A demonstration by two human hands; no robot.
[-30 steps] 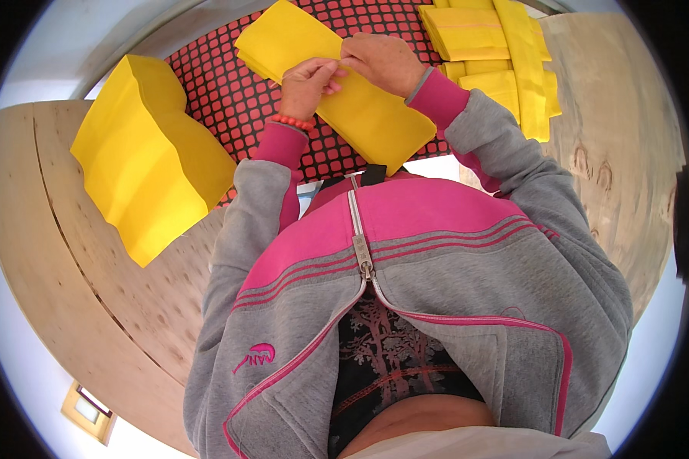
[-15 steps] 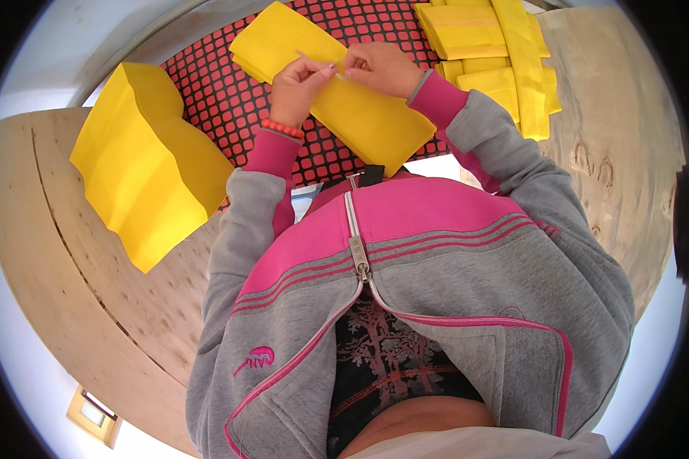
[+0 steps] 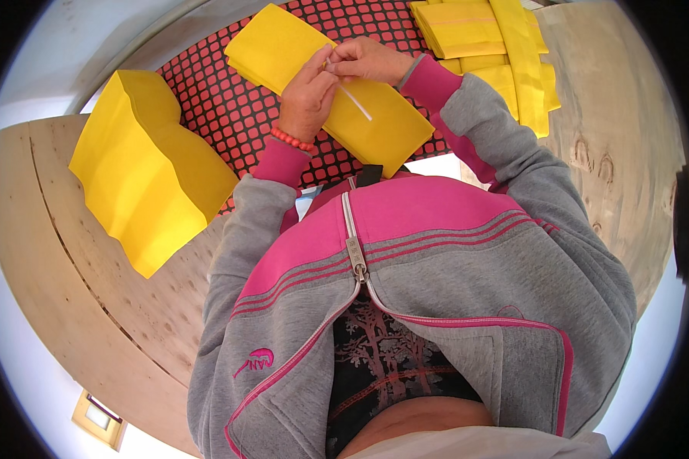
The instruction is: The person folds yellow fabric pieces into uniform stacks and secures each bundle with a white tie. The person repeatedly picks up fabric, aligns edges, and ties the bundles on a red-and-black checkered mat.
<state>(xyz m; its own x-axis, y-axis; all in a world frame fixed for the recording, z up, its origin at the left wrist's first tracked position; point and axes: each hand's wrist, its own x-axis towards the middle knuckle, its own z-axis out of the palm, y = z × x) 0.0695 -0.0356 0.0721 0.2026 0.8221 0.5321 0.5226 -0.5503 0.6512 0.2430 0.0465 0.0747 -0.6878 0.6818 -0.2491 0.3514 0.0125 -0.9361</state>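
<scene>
A folded stack of yellow cloth (image 3: 381,126) lies slantwise in front of me. A thin white strip (image 3: 357,103) lies over its middle, one end reaching toward me. My left hand (image 3: 306,98), with a red bead bracelet, is closed in a pinch at the strip's upper part. My right hand (image 3: 369,61) meets it there, fingers pinched on the strip as well. Fingers cover where the strip's parts come together, and whether it runs under the stack cannot be seen.
The stack rests on a red-and-black patterned cover (image 3: 214,92). On the left a loose yellow sheet (image 3: 142,176) stands bent on the wooden table (image 3: 61,229). Several folded yellow bundles (image 3: 467,30) are piled at the far right, a long yellow band across them.
My left hand has turned and moved slightly right, its back now showing. My two hands have come together, and a longer piece of the white strip shows below them.
</scene>
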